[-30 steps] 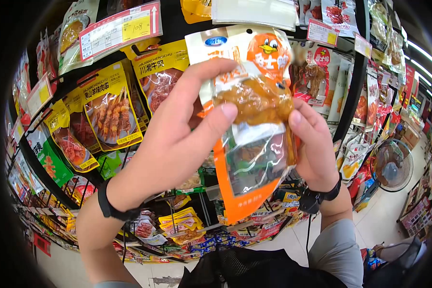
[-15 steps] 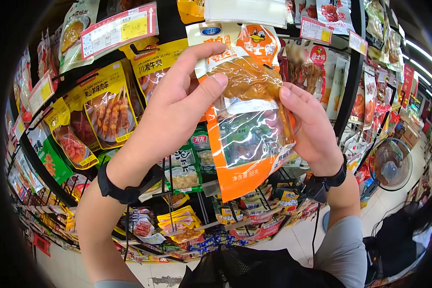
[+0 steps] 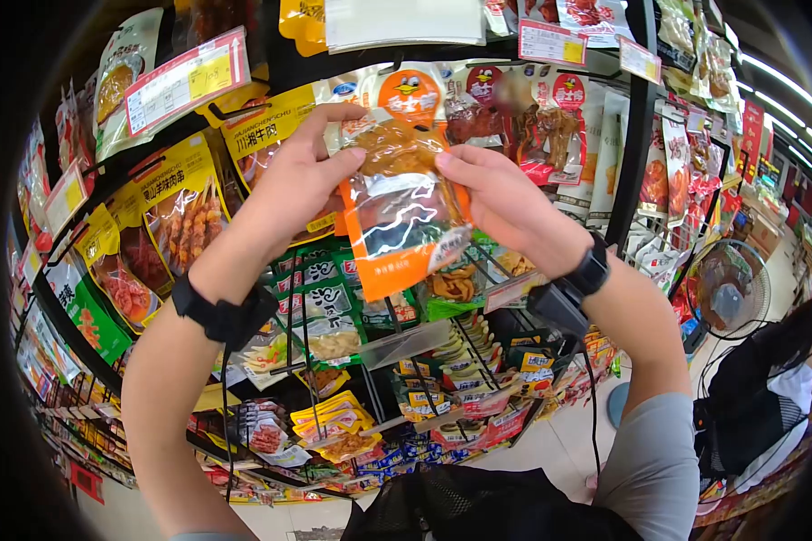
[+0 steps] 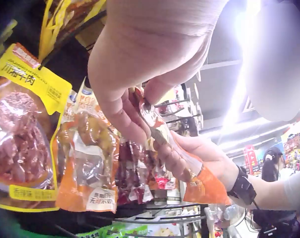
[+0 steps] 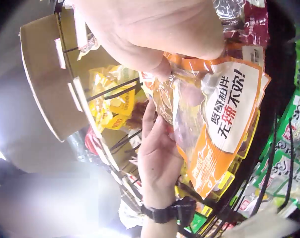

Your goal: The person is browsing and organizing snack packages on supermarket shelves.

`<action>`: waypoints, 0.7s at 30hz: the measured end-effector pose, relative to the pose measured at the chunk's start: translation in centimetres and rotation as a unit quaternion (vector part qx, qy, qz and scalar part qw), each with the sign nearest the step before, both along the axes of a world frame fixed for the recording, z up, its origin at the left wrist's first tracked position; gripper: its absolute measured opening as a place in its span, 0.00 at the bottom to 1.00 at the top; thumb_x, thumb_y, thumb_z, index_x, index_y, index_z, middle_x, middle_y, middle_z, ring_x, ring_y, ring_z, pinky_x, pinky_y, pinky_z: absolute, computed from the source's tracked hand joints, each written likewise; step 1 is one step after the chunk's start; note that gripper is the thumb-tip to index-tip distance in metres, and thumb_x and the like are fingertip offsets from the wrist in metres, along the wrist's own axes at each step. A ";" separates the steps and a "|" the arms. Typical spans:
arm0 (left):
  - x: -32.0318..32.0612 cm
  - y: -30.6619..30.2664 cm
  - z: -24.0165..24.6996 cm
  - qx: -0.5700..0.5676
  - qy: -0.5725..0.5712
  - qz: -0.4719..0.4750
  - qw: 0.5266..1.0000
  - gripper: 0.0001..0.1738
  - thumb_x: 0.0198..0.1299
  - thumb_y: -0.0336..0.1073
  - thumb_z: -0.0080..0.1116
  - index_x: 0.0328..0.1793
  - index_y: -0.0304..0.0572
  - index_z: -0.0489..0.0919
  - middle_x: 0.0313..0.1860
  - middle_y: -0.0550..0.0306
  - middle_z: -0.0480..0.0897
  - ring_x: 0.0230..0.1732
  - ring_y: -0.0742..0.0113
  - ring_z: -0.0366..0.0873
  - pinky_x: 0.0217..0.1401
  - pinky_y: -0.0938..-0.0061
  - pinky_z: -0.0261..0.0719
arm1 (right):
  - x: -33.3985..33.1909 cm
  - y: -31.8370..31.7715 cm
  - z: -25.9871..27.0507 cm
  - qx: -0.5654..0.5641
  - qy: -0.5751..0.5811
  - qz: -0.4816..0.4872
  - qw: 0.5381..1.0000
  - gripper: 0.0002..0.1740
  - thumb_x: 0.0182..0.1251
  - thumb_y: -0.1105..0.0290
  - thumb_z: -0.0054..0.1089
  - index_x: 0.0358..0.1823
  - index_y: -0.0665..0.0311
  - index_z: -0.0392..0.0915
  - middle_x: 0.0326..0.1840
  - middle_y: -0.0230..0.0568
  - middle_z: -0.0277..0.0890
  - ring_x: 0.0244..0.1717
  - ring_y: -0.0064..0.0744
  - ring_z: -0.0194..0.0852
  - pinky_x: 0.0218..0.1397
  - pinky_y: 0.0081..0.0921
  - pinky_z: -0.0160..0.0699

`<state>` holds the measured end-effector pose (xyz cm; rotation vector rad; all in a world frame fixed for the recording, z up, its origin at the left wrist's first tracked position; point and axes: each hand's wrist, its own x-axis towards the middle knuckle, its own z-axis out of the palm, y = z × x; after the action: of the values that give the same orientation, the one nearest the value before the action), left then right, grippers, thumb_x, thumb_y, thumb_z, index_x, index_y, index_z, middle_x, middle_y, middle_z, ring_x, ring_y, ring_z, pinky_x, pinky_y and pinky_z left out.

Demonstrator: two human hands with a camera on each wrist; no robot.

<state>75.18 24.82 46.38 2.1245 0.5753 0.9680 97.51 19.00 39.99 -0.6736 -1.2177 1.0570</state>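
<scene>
Both hands hold an orange and white snack pouch in front of the rack, its clear window showing glazed brown meat. My left hand pinches the pouch's upper left side, thumb on the front. On the right edge, my right hand grips it with the thumb in front and the other fingers behind. The left wrist view catches the pouch nearly edge-on. In the right wrist view the printed back of the pouch faces the camera. A similar orange pouch hangs close behind.
Yellow meat packets hang at left, with red and white pouches at right. Price tags stick out along the upper rail. Green packets fill a lower row. A fan and another person are off to the right.
Both hands and the pouch have moved away from my body toward the rack, and left in the head view. Both grips stay on the pouch. The other person shows more at the lower right.
</scene>
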 end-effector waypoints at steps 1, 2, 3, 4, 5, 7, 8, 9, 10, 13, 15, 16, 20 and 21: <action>0.2 0.9 0.2 0.007 0.015 0.019 1.000 0.24 0.70 0.33 0.54 0.71 0.54 0.68 0.33 0.65 0.73 0.25 0.81 0.71 0.23 0.86 0.67 | 0.1 0.7 0.2 -0.004 -0.009 -0.005 1.000 0.18 0.79 0.63 0.51 0.60 0.70 0.69 0.51 0.39 0.78 0.48 0.28 0.81 0.52 0.28 0.83; 0.6 1.7 0.3 0.017 0.016 0.026 0.999 0.24 0.70 0.33 0.55 0.71 0.54 0.69 0.32 0.65 0.72 0.25 0.82 0.70 0.24 0.86 0.67 | 0.3 1.5 0.3 -0.008 -0.019 -0.010 1.000 0.19 0.79 0.62 0.51 0.62 0.69 0.68 0.52 0.39 0.77 0.48 0.28 0.81 0.51 0.28 0.83; 0.9 2.5 0.3 0.027 0.016 0.033 0.999 0.24 0.69 0.33 0.56 0.71 0.55 0.69 0.32 0.65 0.71 0.24 0.82 0.70 0.24 0.86 0.67 | 0.7 2.5 0.3 -0.032 -0.042 -0.021 0.998 0.20 0.79 0.62 0.51 0.62 0.70 0.68 0.52 0.39 0.77 0.48 0.29 0.81 0.53 0.30 0.83; 1.3 3.1 0.3 0.036 0.017 0.040 0.998 0.24 0.69 0.33 0.56 0.70 0.55 0.70 0.31 0.66 0.70 0.24 0.82 0.70 0.24 0.86 0.67 | 1.0 3.4 0.1 -0.035 -0.061 -0.032 0.997 0.20 0.80 0.62 0.50 0.62 0.70 0.68 0.51 0.39 0.77 0.48 0.29 0.81 0.53 0.30 0.83; 1.4 3.6 0.3 0.052 0.014 0.053 0.997 0.24 0.68 0.32 0.57 0.70 0.56 0.71 0.29 0.66 0.67 0.23 0.81 0.69 0.24 0.85 0.68 | 1.1 4.3 -0.1 -0.039 -0.079 -0.043 0.995 0.20 0.80 0.62 0.50 0.63 0.69 0.68 0.51 0.39 0.77 0.49 0.29 0.81 0.53 0.30 0.83; 1.6 4.1 0.3 0.078 0.032 0.080 0.993 0.24 0.68 0.32 0.57 0.69 0.56 0.71 0.27 0.67 0.65 0.24 0.81 0.68 0.25 0.83 0.68 | 1.4 5.5 -0.2 -0.056 -0.119 -0.059 0.990 0.19 0.80 0.62 0.50 0.62 0.68 0.69 0.50 0.38 0.78 0.49 0.29 0.80 0.53 0.30 0.81; 1.6 4.3 0.3 0.090 0.042 0.094 0.991 0.24 0.68 0.32 0.57 0.69 0.56 0.72 0.26 0.68 0.65 0.24 0.81 0.68 0.25 0.82 0.68 | 1.7 6.0 -0.2 -0.059 -0.136 -0.070 0.986 0.19 0.79 0.62 0.50 0.62 0.68 0.69 0.50 0.38 0.78 0.49 0.29 0.80 0.54 0.31 0.80; 1.7 4.6 0.2 0.094 0.041 0.097 0.990 0.24 0.68 0.31 0.57 0.70 0.56 0.71 0.25 0.68 0.64 0.23 0.80 0.68 0.25 0.81 0.68 | 1.7 6.3 -0.2 -0.062 -0.153 -0.081 0.983 0.19 0.79 0.61 0.51 0.61 0.67 0.70 0.50 0.38 0.78 0.49 0.29 0.80 0.54 0.31 0.79; 1.8 5.0 0.2 0.098 0.041 0.101 0.989 0.24 0.68 0.31 0.57 0.70 0.56 0.71 0.25 0.68 0.64 0.23 0.80 0.67 0.25 0.81 0.68 | 1.7 6.5 -0.1 -0.065 -0.169 -0.092 0.979 0.19 0.79 0.61 0.51 0.61 0.67 0.70 0.50 0.38 0.78 0.50 0.29 0.79 0.54 0.31 0.78; 2.1 6.6 -0.3 0.081 0.018 0.082 0.993 0.26 0.67 0.31 0.57 0.71 0.56 0.71 0.25 0.68 0.65 0.23 0.79 0.67 0.26 0.80 0.67 | 1.8 7.6 -0.4 -0.067 -0.223 -0.159 0.959 0.18 0.77 0.60 0.53 0.59 0.66 0.72 0.50 0.38 0.78 0.50 0.28 0.78 0.54 0.31 0.76; 2.0 6.9 -0.5 0.081 0.017 0.074 0.994 0.26 0.67 0.31 0.57 0.71 0.56 0.71 0.25 0.67 0.66 0.24 0.79 0.68 0.26 0.80 0.67 | 1.9 8.1 -0.8 -0.057 -0.223 -0.154 0.961 0.19 0.75 0.62 0.55 0.59 0.68 0.73 0.51 0.41 0.78 0.50 0.31 0.77 0.52 0.31 0.77; 1.9 6.8 -0.5 0.093 0.027 0.078 0.992 0.27 0.67 0.31 0.57 0.72 0.56 0.70 0.26 0.67 0.67 0.24 0.79 0.69 0.27 0.80 0.68 | 2.0 8.2 -0.8 -0.051 -0.222 -0.152 0.962 0.20 0.74 0.62 0.55 0.59 0.69 0.74 0.52 0.43 0.78 0.51 0.33 0.76 0.51 0.31 0.78; 1.2 6.8 0.0 0.151 0.075 0.096 0.981 0.27 0.66 0.32 0.57 0.72 0.56 0.71 0.28 0.66 0.69 0.26 0.78 0.71 0.28 0.80 0.70 | 1.9 7.1 -0.8 -0.054 -0.251 -0.128 0.958 0.18 0.73 0.64 0.56 0.56 0.70 0.75 0.50 0.40 0.79 0.49 0.29 0.77 0.51 0.28 0.79; 1.2 6.6 0.1 0.157 0.080 0.097 0.980 0.27 0.66 0.32 0.57 0.72 0.56 0.71 0.28 0.66 0.70 0.26 0.78 0.71 0.28 0.80 0.70 | 2.2 6.9 -0.9 -0.054 -0.253 -0.103 0.961 0.17 0.74 0.64 0.56 0.56 0.69 0.74 0.50 0.38 0.79 0.50 0.27 0.77 0.52 0.26 0.79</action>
<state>76.34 31.43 46.43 2.4794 0.7648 1.0566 99.75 25.88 39.06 -1.1797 -1.4912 0.8020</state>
